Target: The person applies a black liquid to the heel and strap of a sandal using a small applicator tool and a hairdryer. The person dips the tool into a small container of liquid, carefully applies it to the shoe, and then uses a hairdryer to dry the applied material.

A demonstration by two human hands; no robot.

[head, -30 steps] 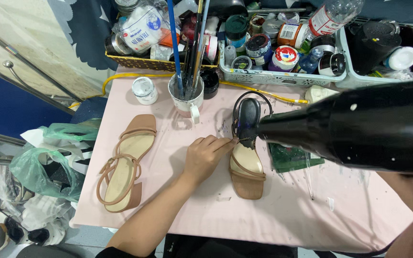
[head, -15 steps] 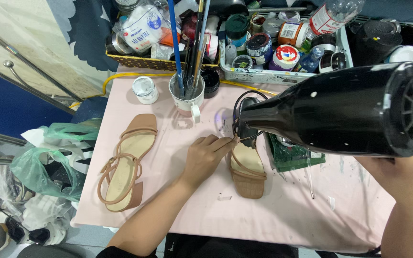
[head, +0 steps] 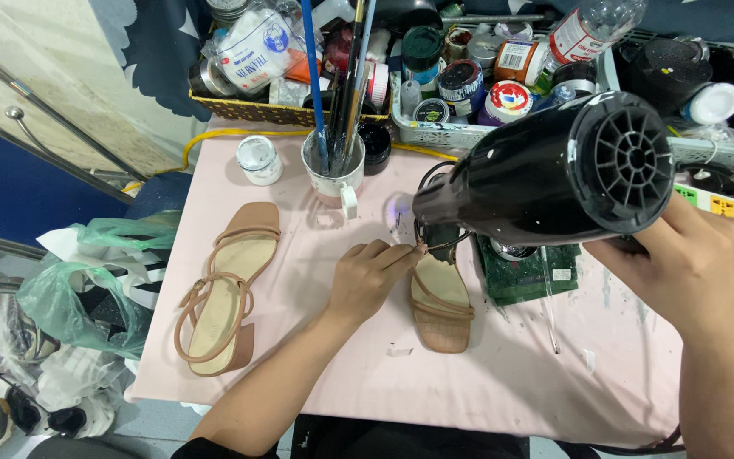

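At the far left, green plastic bags (head: 78,289) are lying beside a pink table (head: 333,374). On the table's left side a tan strappy sandal (head: 221,293) is lying flat, untouched, with a small white jar (head: 259,159) sitting beyond it on the far side. Just right of the jar, a white mug (head: 335,174) is holding upright brushes.

Near the middle, the person's left hand (head: 371,276) is resting on the table with its fingers closed, pinching the thin strap of a second tan sandal (head: 441,302), which is lying just right of the hand.

Right of centre, a black hair dryer (head: 554,174) is hovering above that sandal, its nozzle pointing left and down toward the pinched strap. The right hand (head: 673,263) is gripping the dryer from the right, fingers wrapped closed around it. A dark green cloth (head: 537,276) is lying under the dryer, just right of the sandal.

Along the far edge, baskets of paint pots (head: 486,85) and bottles are crowding the table.
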